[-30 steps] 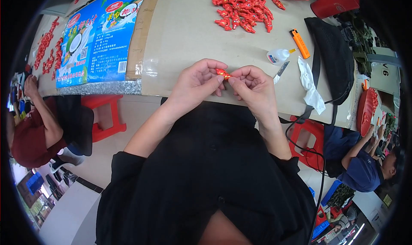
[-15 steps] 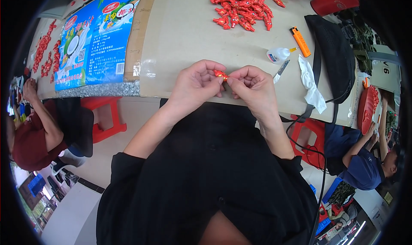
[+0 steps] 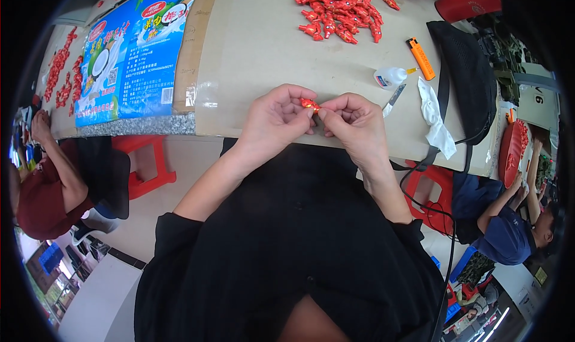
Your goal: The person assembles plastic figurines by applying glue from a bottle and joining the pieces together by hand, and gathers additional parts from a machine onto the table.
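Observation:
Between my two hands is a small shiny red ornament (image 3: 309,104) with gold bits, held just above the table's near edge. My left hand (image 3: 277,115) pinches its left end between thumb and forefinger. At its right end, the thumb and forefinger of my right hand (image 3: 354,120) are closed on it too. My fingertips cover much of the piece. Farther back lies a pile of similar red ornaments (image 3: 342,7), with one single red piece (image 3: 390,1) apart to its right.
Right of my hands lie a small glue bottle (image 3: 390,76), an orange cutter (image 3: 421,58), a blade (image 3: 393,100), a crumpled white tissue (image 3: 435,117) and a black pouch (image 3: 464,81). A blue printed carton sheet (image 3: 138,60) covers the left side. People sit at both sides.
Almost nothing differs. Both hands keep their pinch on the small red ornament, and the view has shifted very slightly.

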A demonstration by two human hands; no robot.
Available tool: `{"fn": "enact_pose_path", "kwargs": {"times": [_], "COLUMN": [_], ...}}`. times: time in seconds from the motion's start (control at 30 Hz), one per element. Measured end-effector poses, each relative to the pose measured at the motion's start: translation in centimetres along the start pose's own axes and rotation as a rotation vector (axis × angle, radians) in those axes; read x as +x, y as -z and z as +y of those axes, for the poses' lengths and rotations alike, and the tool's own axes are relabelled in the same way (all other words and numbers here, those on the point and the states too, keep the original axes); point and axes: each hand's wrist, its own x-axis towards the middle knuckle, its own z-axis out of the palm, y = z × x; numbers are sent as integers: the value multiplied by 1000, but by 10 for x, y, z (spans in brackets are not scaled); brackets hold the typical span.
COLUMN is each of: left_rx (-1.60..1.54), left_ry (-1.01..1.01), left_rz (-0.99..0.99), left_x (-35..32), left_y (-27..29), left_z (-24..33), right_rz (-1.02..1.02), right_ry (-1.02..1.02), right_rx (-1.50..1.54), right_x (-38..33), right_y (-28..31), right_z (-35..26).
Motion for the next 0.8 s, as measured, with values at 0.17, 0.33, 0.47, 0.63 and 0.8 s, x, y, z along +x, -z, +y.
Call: {"fn": "enact_pose_path", "kwargs": {"times": [0.17, 0.33, 0.47, 0.63, 0.8], "left_rx": [12, -11, 16, 9, 0], "left_ry": [-8, -83, -117, -131, -126], "left_rz": [-16, -12, -6, -15, -13], "left_x": [2, 1, 0, 1, 1], "left_y": [0, 1, 1, 2, 2], "left_z": [2, -1, -1, -6, -5], "right_rz": [5, 48, -23, -51, -69], "right_ry": [37, 59, 59, 52, 40], "right_rx": [-6, 58, 120, 152, 157], "right_x": [1, -1, 0, 0, 1], "right_y": [0, -1, 6, 9, 10], "right_z": [1, 1, 2, 3, 2]}}
